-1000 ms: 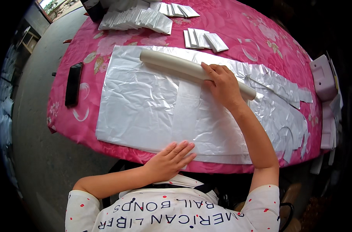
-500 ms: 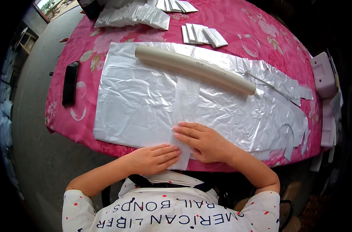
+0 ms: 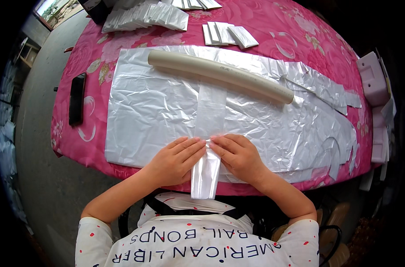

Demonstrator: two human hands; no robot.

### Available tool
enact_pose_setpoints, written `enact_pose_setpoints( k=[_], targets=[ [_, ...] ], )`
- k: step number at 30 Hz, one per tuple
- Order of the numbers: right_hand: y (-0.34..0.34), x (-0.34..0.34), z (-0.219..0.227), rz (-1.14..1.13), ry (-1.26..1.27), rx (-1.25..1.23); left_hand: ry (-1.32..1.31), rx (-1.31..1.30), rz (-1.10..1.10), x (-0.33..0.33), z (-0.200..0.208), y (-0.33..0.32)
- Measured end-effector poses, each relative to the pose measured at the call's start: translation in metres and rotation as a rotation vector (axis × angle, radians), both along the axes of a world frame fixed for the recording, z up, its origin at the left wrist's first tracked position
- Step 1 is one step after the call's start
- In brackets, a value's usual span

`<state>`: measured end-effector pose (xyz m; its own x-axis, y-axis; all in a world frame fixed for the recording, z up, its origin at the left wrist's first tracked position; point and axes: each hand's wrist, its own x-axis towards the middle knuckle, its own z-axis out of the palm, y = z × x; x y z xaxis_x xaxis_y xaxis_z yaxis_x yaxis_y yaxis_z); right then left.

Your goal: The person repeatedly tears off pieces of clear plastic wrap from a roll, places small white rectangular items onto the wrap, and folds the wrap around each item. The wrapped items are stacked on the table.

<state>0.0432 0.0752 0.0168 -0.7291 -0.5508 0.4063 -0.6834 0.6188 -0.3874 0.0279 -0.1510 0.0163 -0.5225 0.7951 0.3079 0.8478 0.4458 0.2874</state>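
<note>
A thin, translucent white plastic bag (image 3: 210, 109), folded into a long narrow strip, runs from beneath the pipe toward me. Its near part is doubled over, shinier, and hangs past the table's front edge. My left hand (image 3: 178, 160) grips the strip at the fold from the left, fingers close together. From the other side my right hand (image 3: 239, 155) holds the same fold, its fingertips almost meeting the left ones. Both thumbs are mostly hidden. Beneath the strip lies a wide stack of flat plastic bags (image 3: 144, 120), crinkled, with loose cut ends at the right.
A beige pipe (image 3: 220, 73) lies across the stack's far side. Small folded white packets (image 3: 144, 18) sit in a row at the far left, with several more (image 3: 229, 34) beyond the pipe. A black phone (image 3: 77, 99) rests on the pink floral tablecloth (image 3: 95, 71). Pink plastic containers (image 3: 372, 82) stand at the right.
Both hands have come together at the strip's middle; the left moved up and away from its near end. The strip's near part now looks doubled and shinier. The view has shifted slightly.
</note>
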Motion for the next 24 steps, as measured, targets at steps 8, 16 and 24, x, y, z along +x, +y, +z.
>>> enact_pose_setpoints(
  k=[8, 16, 24],
  targets=[
    [-0.005, -0.016, 0.014, -0.217, -0.386, -0.188, -0.59, 0.367, 0.341, -0.025, 0.013, 0.019],
    [-0.006, -0.053, 0.031, -0.483, -1.114, -0.382, -0.14, 0.112, 0.275, -0.019, 0.005, 0.028],
    [-0.006, -0.042, 0.028, -0.478, -1.034, -0.417, -0.21, -0.158, 0.334, -0.003, -0.006, 0.045]
  ],
)
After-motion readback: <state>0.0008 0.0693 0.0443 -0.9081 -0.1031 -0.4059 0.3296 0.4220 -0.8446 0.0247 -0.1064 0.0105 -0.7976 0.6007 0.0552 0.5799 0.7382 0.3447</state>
